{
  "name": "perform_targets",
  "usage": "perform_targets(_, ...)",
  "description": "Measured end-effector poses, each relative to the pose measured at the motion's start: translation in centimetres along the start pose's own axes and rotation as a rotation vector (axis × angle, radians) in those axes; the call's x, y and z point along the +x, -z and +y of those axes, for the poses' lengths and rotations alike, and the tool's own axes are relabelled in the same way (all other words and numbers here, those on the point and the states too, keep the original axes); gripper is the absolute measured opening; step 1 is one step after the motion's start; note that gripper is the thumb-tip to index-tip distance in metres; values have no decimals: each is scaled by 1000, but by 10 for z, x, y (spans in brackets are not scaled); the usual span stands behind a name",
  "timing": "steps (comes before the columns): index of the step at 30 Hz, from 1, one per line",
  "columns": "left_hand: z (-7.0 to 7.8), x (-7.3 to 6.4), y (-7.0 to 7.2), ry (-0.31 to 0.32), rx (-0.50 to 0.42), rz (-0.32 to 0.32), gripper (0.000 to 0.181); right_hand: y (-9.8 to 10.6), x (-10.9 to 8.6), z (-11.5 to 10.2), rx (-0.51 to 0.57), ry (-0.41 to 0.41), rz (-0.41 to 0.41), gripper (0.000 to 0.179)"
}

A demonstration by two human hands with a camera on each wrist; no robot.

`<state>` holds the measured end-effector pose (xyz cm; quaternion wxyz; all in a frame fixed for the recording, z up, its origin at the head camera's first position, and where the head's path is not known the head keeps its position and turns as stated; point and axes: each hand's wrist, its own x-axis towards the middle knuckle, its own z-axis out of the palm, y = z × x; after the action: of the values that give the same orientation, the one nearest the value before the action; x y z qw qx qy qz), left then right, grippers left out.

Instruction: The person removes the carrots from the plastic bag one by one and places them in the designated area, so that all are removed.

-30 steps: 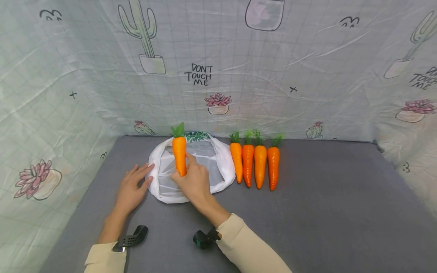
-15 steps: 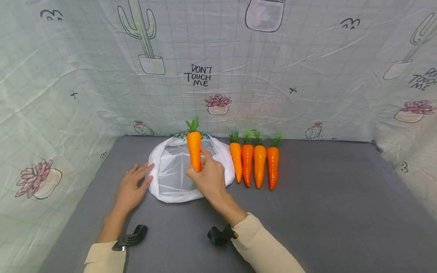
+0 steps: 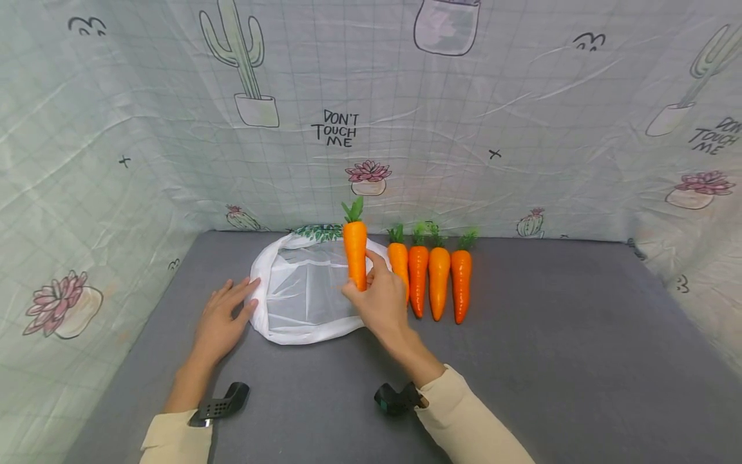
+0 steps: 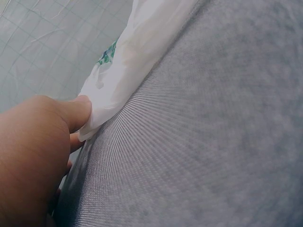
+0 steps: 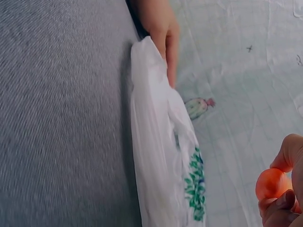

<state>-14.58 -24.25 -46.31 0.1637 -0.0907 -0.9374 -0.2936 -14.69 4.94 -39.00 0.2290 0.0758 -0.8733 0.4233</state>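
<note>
A carrot (image 3: 355, 251) with green leaves on top is pinched near its lower end by my right hand (image 3: 382, 299), raised over the right side of a white plastic bag (image 3: 290, 335). In the right wrist view only the tip end of that carrot (image 5: 271, 183) shows between thumb and fingers. The bag lies on the table with its mouth spread wide and its rim rolled outward. My left hand (image 3: 223, 322) rests at the bag's left rim, fingers extended; in the left wrist view its thumb (image 4: 78, 111) touches the white plastic.
Several more carrots (image 3: 438, 283) lie side by side right of the bag, leaves toward the back; my right hand partly covers the nearest. The grey table (image 3: 551, 348) meets a patterned cloth backdrop (image 3: 440, 161) behind and at both sides.
My right hand has moved right with the carrot, from over the bag's left-middle part to its right side. The left hand has stayed at the rim.
</note>
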Motion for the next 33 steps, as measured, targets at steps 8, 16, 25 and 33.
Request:
perform_targets(8,5,-5,3,16,16,-4,41,20,-3,10,-22,-41,23,55)
perform_targets(16,7,-8,2,17,17,-2,41,31,-6,21,-57,-36,48,55)
perform_targets(25,7,-6,2,23,15,-12,42,46,-6,34,-106,-57,88,54)
perform_targets(33,7,-6,2,12,7,-6,42,61,-6,48,-126,-91,91,54)
